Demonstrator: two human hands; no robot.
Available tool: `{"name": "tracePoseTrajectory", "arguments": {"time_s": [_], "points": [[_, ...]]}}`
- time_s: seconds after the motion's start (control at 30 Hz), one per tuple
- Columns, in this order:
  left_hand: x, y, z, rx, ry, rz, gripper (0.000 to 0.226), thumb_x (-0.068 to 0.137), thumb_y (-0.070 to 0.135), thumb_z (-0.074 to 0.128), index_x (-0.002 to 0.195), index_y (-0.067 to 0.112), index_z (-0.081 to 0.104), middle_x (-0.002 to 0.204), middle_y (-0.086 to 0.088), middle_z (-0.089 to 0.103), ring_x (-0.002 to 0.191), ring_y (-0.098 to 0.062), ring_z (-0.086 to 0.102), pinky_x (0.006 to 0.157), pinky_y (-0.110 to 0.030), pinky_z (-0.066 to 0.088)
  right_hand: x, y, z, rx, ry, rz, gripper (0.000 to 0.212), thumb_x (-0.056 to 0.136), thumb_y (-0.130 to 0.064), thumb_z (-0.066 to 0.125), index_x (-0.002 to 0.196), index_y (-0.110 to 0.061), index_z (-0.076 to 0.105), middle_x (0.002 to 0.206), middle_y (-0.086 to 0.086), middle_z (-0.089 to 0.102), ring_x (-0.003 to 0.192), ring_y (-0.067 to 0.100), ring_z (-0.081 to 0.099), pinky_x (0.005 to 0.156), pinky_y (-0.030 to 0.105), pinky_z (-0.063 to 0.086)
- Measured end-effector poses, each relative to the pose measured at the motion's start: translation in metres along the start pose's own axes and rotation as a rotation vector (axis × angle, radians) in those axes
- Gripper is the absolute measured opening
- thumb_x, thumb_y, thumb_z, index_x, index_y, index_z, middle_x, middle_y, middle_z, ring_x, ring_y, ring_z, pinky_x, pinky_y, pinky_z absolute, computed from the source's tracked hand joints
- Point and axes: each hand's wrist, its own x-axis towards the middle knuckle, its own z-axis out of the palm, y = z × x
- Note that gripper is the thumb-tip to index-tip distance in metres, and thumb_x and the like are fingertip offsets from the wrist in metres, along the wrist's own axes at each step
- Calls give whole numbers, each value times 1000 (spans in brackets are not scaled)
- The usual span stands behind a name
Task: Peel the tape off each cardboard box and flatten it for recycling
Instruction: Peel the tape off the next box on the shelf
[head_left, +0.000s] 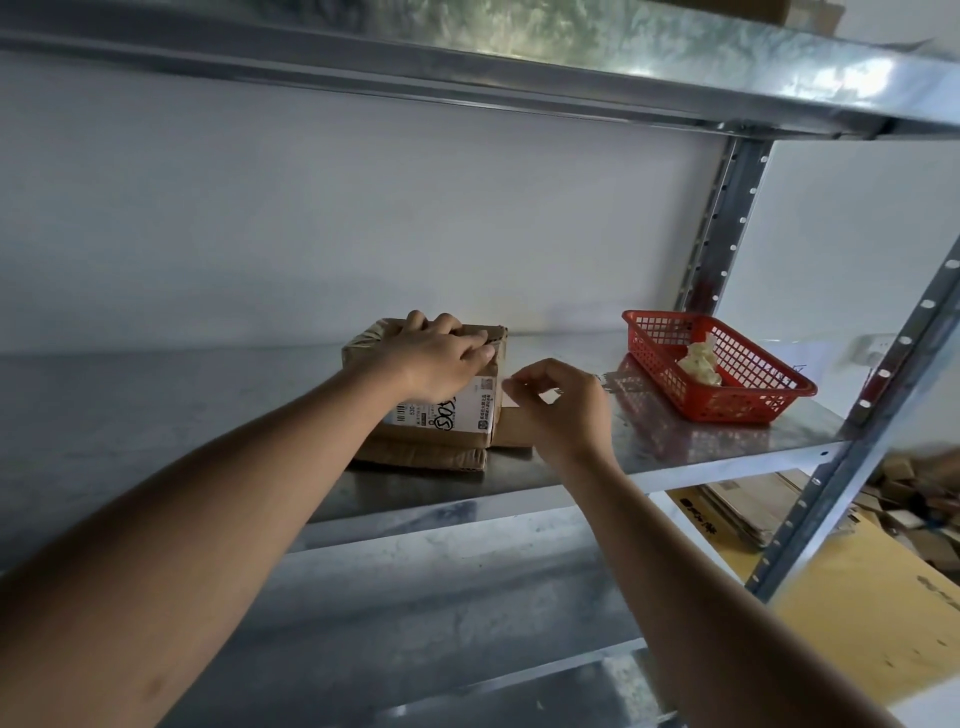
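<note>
Your right hand (563, 410) pinches clear tape (511, 395) off the box (441, 410); your left hand (434, 358) presses it flat-fingered. Box isn't flattened yet; tape wads fill the red basket (748, 400).

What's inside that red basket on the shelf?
The red basket holds one pale crumpled wad, possibly balled-up tape. Through the mesh nothing else shows, though the floor under the wad is hidden.

I see a galvanised metal shelf (701, 447) carrying a small cardboard box (441, 421) with a white label, sitting on flattened cardboard (421, 457) near the middle. Well apart to its right sits a red plastic basket (748, 405), with a crumpled wad (701, 361) inside
</note>
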Motion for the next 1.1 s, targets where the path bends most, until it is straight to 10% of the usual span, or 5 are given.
{"name": "tracePoseTrajectory", "arguments": {"time_s": [0.37, 0.57, 0.83, 0.97, 1.1], "points": [[6, 5, 6, 35, 76, 27, 62, 106, 62, 9, 162, 41, 25, 166, 6, 25, 147, -29, 19, 120, -52, 16, 9, -9, 0, 291, -25, 173, 24, 86, -7, 80, 84, -30, 75, 81, -9, 79, 77, 10, 75, 77, 38, 63], [12, 16, 10, 45, 127, 56, 61, 106, 61, 10, 160, 41, 30, 163, 4, 32, 146, -30, 23, 119, -54, 19, 15, -14, -1, 379, 19, 222, 6, 87, -25, 80, 87, -31, 79, 79, -11, 78, 76, 9, 77, 62, 26, 55], [44, 58, 16, 43, 149, 111, 59, 108, 57, 15, 158, 34, 35, 161, 0, 37, 145, -33, 29, 117, -56, 22, 38, -1, -33, 278, 174, 203, 7, 89, -33, 80, 94, -33, 76, 84, -6, 78, 81, 18, 75, 80, 53, 61], [65, 82, 19, 30, 142, 106, 57, 109, 55, 17, 156, 31, 39, 159, 0, 39, 143, -32, 32, 116, -55, 24, 56, 18, -59, 225, 170, 152, 37, 85, -37, 82, 119, -39, 65, 95, -4, 76, 88, 15, 73, 86, 46, 60], [85, 111, 23, 9, 148, 66, 54, 109, 53, 18, 148, 31, 47, 156, 0, 42, 142, -32, 32, 113, -52, 25, 79, 42, -88, 31, 167, -10, 3, 88, -27, 81, 88, -26, 79, 77, -19, 72, 76, -5, 69, 78, 23, 55]]}}
